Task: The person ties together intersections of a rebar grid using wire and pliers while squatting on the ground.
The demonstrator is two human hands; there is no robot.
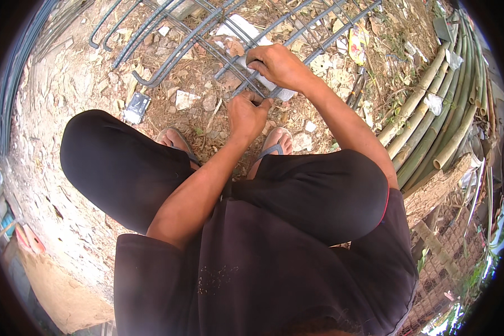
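A lattice of ribbed steel bars (196, 35) reaches toward me over the littered ground, some bars ending in bent hooks. At its near end, my left hand (247, 116) is closed around the end of a steel bar (242, 88), thumb and fingers drawn together. Just above and to the right, my right hand (278, 66) is curled with its fingertips bent down beside the same corner of bars. Whatever those fingertips hold is hidden. A pale block (285, 94) lies beneath the bars by my hands.
My sandalled feet (280, 140) stand close below the bars. Bamboo poles (431, 120) are stacked along the right. More long steel bars (18, 73) curve along the far left. A dark flat packet (136, 108) lies left of my feet; dry leaves and stones cover the soil.
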